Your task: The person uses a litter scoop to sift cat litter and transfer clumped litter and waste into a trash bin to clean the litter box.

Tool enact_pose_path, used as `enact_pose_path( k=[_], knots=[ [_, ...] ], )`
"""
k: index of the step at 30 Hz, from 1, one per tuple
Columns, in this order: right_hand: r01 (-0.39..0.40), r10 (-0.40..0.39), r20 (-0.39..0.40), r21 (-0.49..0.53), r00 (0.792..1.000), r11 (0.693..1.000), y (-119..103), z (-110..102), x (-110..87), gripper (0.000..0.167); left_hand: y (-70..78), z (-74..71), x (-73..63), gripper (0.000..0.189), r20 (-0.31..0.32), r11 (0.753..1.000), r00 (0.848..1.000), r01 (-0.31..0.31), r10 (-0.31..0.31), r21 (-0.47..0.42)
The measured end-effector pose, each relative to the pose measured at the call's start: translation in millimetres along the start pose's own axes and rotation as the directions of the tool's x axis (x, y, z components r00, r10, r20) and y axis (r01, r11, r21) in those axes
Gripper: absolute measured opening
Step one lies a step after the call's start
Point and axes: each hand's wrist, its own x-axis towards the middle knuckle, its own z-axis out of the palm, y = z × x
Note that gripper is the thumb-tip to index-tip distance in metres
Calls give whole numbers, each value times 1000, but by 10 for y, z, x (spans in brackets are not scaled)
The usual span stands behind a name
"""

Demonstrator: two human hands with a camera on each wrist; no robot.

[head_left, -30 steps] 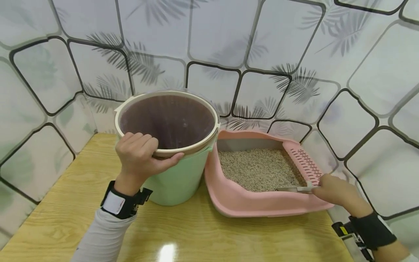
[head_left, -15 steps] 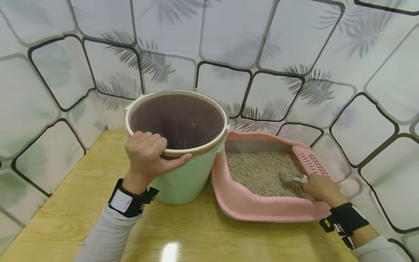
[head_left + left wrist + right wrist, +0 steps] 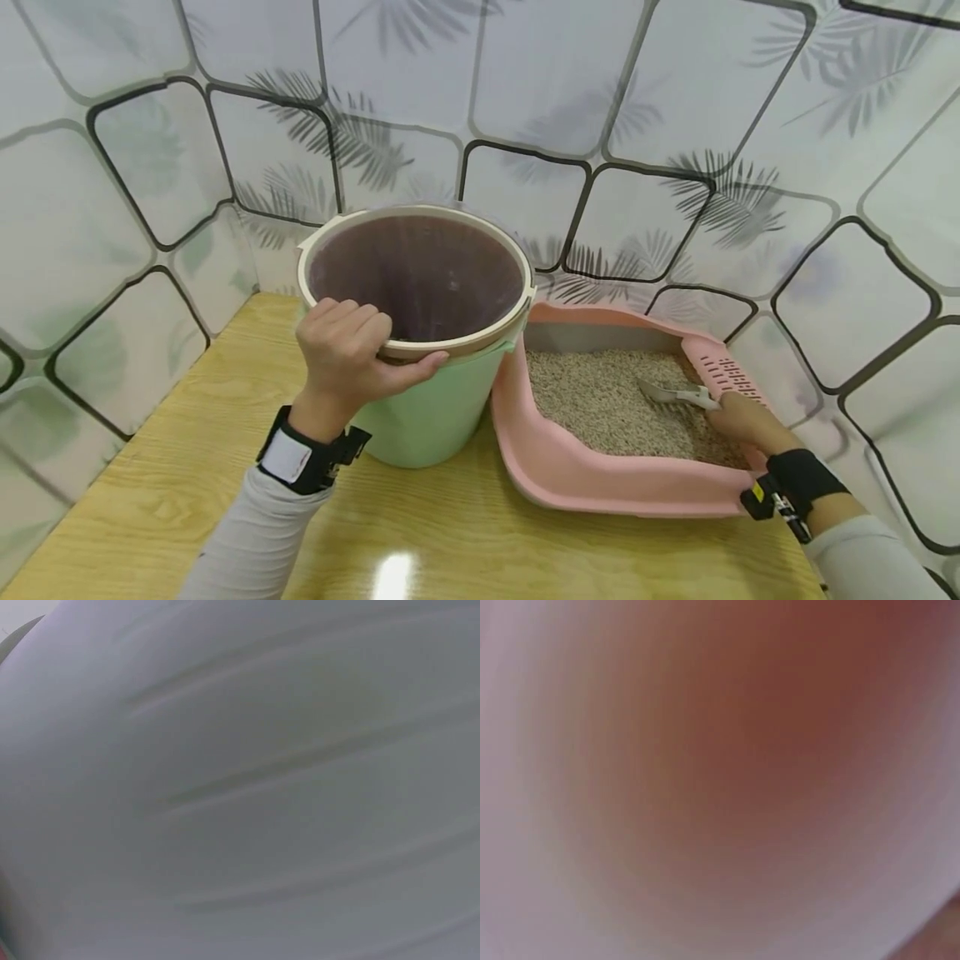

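Note:
In the head view a pale green trash bin with a dark liner stands upright on the table. My left hand grips the near side of its cream rim, thumb stretched along the outside. To the right is a pink litter box filled with sandy, grainy litter. My right hand holds a litter scoop by its pale handle, the scoop's head over the litter at the box's right side. A pale ridged surface fills the left wrist view; the right wrist view is only blur.
Under everything is a wood-grain table. A patterned wall covering rises close behind and on both sides. The litter box has a perforated ledge along its right side, and its left wall sits close to the bin.
My right hand has moved the scoop from the box's front right edge in over the litter, and the scoop has since risen slightly. My left hand keeps its grip on the rim.

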Motion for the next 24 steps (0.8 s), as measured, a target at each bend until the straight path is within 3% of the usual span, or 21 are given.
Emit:
enact_pose_path(
  k=[6,11,14,18,22,24],
  knots=[
    [38,-31,-56,118,998,992,54,100,-125,26,16,-13,16,71,-1,1000,1000,-15,15,5],
    [61,-36,-144,172,989,983,-72,173,-370,34,8,-36,42,71,-10,1000,1000,-13,13,9],
    [83,-53,-245,114,968,990,-153,169,-530,41,-5,-42,39,71,-16,1000,1000,-9,10,11],
    [53,-9,-349,116,937,992,-231,114,-742,54,-11,-36,21,71,-18,1000,1000,-12,13,10],
    [34,50,-421,191,905,981,-309,53,-930,61,-9,-23,7,71,-12,1000,1000,-17,17,10],
    [39,73,-469,224,880,974,-366,37,-989,59,-10,-18,4,70,-11,1000,1000,-24,24,11]
  ],
)
